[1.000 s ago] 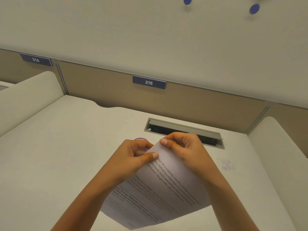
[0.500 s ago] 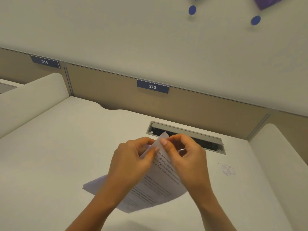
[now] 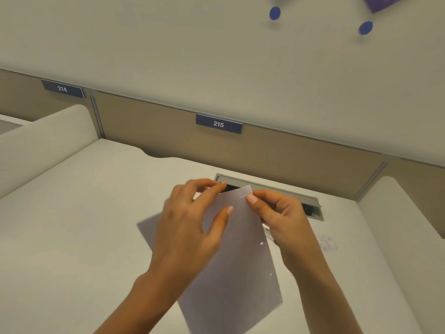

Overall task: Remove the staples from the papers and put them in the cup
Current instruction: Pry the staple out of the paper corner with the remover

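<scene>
L hand (image 3: 190,227) is pinching papers (image 3: 231,273) by top edge, thumb on the face. R hand (image 3: 281,218) is pinching the top corner itself. The staple is too small to tell.

Risks: corner tearing if yanked, or a freed staple dropping into cable slot (image 3: 277,189) just behind the grip.

The cup isn't showing, poss. hidden by hands. Desk (image 3: 72,225) is lying below the grip, 215 label (image 3: 218,124) well beyond it, scribble (image 3: 327,243) right of R wrist.
</scene>
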The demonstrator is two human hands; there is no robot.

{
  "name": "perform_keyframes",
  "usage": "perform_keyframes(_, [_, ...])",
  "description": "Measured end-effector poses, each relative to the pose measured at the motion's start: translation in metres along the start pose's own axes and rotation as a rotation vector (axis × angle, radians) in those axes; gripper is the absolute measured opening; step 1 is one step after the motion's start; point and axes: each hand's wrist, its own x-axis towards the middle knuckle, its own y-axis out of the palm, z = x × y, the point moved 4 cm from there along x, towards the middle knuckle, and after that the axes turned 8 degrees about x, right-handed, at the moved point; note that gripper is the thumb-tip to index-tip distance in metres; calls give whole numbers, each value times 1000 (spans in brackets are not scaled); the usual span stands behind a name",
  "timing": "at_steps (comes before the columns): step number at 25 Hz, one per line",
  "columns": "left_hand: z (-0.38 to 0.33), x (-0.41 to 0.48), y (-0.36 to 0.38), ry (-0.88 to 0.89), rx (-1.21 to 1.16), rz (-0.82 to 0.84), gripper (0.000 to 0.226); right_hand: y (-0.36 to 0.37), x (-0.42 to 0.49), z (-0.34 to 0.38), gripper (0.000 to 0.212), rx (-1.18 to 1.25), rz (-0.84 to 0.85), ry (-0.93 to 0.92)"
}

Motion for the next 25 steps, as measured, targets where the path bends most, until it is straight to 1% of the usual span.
perform_keyframes(2, [1,8,-3,22,66,-1,47,-3,-1,3,18,-39,16,38])
perform_keyframes(3, [2,11,-2,27,48,24,46,-4,-1,4,19,-36,34,54])
perform_keyframes(7, [5,16,5,-97,-296,213,32,-5,-4,9,19,-33,85,68])
perform_keyframes(9, [5,15,10,-105,-380,305,25,-6,-5,7,19,-53,81,70])
perform_keyframes(10, [5,14,12,-109,-407,343,25,-7,-5,5,18,-54,73,71])
perform_keyframes(13, [9,13,19,-171,-458,409,27,-8,-4,0,11,-59,36,66])
perform_keyframes(16, [13,14,26,-231,-475,445,26,-7,-1,-6,12,-33,7,71])
perform_keyframes(20, [21,11,36,-292,-526,499,17,-4,-2,-15,11,-23,3,87])
perform_keyframes(23, [31,5,46,-358,-537,569,14,1,-6,-32,8,-1,43,159])
perform_keyframes(25, [39,2,52,-389,-530,589,21,-2,0,-53,12,-28,27,223])
